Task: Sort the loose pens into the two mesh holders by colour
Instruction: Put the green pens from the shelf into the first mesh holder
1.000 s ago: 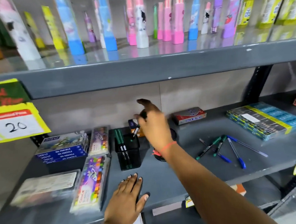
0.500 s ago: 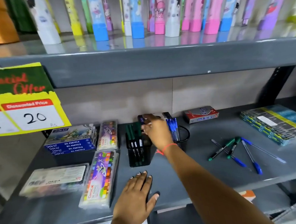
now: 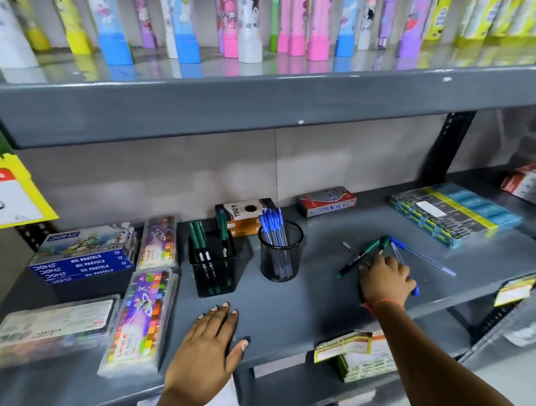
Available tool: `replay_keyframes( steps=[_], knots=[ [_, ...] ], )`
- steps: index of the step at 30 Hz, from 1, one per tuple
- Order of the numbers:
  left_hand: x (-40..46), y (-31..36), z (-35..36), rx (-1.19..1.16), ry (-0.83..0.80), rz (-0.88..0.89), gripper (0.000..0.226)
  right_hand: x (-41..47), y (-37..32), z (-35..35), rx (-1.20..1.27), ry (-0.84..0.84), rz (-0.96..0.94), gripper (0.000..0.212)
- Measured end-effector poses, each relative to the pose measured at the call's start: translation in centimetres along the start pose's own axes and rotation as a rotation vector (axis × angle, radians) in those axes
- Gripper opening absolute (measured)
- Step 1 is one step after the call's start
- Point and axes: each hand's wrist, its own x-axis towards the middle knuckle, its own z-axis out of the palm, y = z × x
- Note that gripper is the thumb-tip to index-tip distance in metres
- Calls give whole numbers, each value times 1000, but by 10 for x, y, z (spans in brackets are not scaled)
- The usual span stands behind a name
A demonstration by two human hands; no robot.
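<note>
A square black mesh holder stands mid-shelf with three green pens upright in it. Just to its right, a round black mesh holder holds several blue pens. Further right, loose pens lie in a crossed pile on the shelf: a green pen, a second green pen and a blue pen. My right hand rests palm down on that pile and hides part of it; whether its fingers grip a pen is unclear. My left hand lies flat on the shelf's front, holding nothing.
Oil pastel boxes and crayon cases fill the shelf's left side. An orange box and a red box sit along the back wall. A stack of blue-yellow packs lies at the right. The upper shelf hangs low overhead.
My right hand has left the square holder, where a third green pen now stands, and swung right and down onto the loose pens. My left hand stays flat on the shelf.
</note>
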Motion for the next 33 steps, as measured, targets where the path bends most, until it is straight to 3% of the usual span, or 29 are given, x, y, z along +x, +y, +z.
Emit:
replay_keyframes(
  steps=[4, 11, 22, 27, 30, 33],
  knots=[
    [0, -2, 2, 14, 28, -11, 61, 3, -7, -1, -36, -10, -86, 40],
    [0, -2, 2, -48, -21, -40, 59, -1, -23, -2, -3, -38, -73, 29],
    [0, -2, 0, -64, -34, -41, 58, 12, -16, -20, 405, -128, 237, 36],
    [1, -1, -2, -77, -45, -45, 59, 11, -15, -35, 665, -46, 370, 37],
    [2, -3, -4, -92, -55, -48, 59, 2, -30, -39, 823, -3, 326, 33],
    [2, -5, -3, -84, -70, -48, 61, -17, -70, -40, 961, -154, 152, 25]
  ],
)
